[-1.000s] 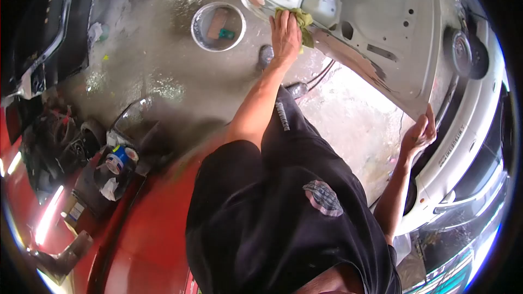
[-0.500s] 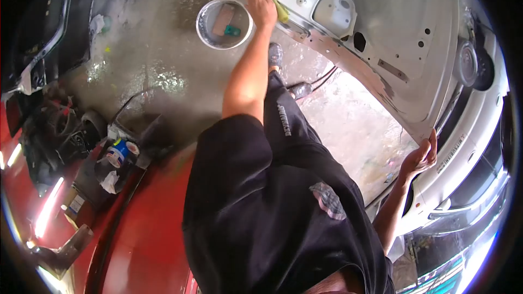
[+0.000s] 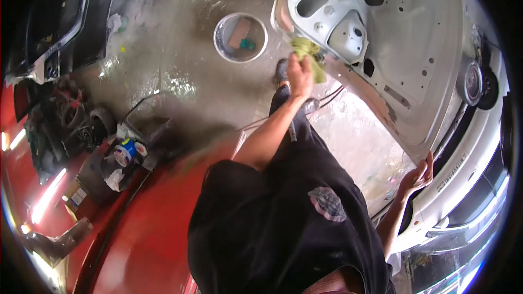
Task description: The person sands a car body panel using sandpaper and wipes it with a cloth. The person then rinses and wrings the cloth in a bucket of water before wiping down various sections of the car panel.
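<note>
My left hand (image 3: 300, 78) is closed around a yellow-green cloth (image 3: 308, 49), pressing it to the near edge of a silver-grey car panel (image 3: 430, 100). Cutouts and holes pierce the panel, and its edge strip shows worn, brownish patches. At the panel's lower corner, my right hand (image 3: 417, 177) has its fingers closed on the edge; the fingertips are partly hidden. To the left of the cloth, a round white bucket (image 3: 217, 48) stands on the floor, with a pinkish-brown block (image 3: 239, 33) and a small teal piece (image 3: 247, 44) inside.
A white car body (image 3: 457, 185) with MITSUBISHI lettering curves along the right. Red bodywork (image 3: 152, 218) lies at lower left, near dark parts and a blue-and-white can (image 3: 125, 153). Cables (image 3: 331, 96) cross the wet floor (image 3: 180, 38) by my feet. A dark car part stands at upper left.
My left hand has drawn the cloth along the panel's edge, towards my body and to the right. My right hand stays at the corner. The whole view has shifted slightly.
</note>
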Demonstrator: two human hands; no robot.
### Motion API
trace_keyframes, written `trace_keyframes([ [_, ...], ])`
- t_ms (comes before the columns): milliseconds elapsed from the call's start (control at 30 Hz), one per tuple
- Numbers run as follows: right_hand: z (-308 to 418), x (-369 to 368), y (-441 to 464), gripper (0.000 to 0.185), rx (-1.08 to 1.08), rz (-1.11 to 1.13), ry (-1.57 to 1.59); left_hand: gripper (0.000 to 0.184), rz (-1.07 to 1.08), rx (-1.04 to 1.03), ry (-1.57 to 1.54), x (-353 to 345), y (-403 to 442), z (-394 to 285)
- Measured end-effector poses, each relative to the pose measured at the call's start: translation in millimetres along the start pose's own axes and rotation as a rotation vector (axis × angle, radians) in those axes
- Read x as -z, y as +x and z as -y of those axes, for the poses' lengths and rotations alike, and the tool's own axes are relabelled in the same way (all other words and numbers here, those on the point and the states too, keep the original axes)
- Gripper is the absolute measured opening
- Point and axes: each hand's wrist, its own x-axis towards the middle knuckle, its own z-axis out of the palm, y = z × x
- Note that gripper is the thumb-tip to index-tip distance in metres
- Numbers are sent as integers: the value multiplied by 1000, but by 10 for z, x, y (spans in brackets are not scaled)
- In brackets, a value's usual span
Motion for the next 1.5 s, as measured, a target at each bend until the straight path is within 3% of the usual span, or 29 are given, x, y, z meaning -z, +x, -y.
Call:
trace_keyframes([
  [100, -76, -3, -40, 48, 101, -6, -34, 35, -59, -117, 134, 33, 595, 252],
  [233, 38, 26, -63, 50, -209, 31, 47, 49, -51, -234, 448, -234, 1358, 580],
  [300, 38, 38, -58, 51, -183, 24, 58, 49, 97, -161, 430, -310, 1820, 591],
  [367, 56, -5, -13, 52, -164, 27, 48, 49, 204, -260, 383, -402, 2323, 445],
  [500, 173, 17, 9, 52, -179, 48, 19, 41, 205, -364, 274, -970, 3164, 233],
  [600, 232, 19, -2, 50, -180, 29, 3, 35, 213, -468, 274, -1115, 3233, -100],
  [700, 241, -8, 16, 50, -226, 22, 27, 41, 199, -802, 506, -1070, 2811, -27],
  [767, 208, 14, 2, 47, -250, 29, 70, 36, 336, -753, 341, -980, 2388, -84],
  [833, 71, 8, -4, 45, -279, 40, 136, 37, 759, -183, 98, -675, 1906, -631],
  [900, -89, 14, -60, 43, -305, 48, 175, 37, 669, -393, 56, -621, 1419, -512],
  [1000, 91, -41, -35, 43, -305, 21, 218, 56, 555, -672, 454, -637, 929, -520],
  [1133, 191, -22, 33, 40, -305, 50, 158, 59, 538, -762, 574, -884, 1357, -586],
  [1233, 236, -20, 58, 37, -324, 77, 189, 53, 537, -953, 584, -1213, 1846, -644],
  [1367, 294, -20, 56, 36, -286, 56, 128, 47, 342, -860, 605, -1784, 2588, -733],
  [1500, 410, -69, 95, 34, -236, 5, 128, 42, 420, -933, 577, -1842, 2507, -793],
])
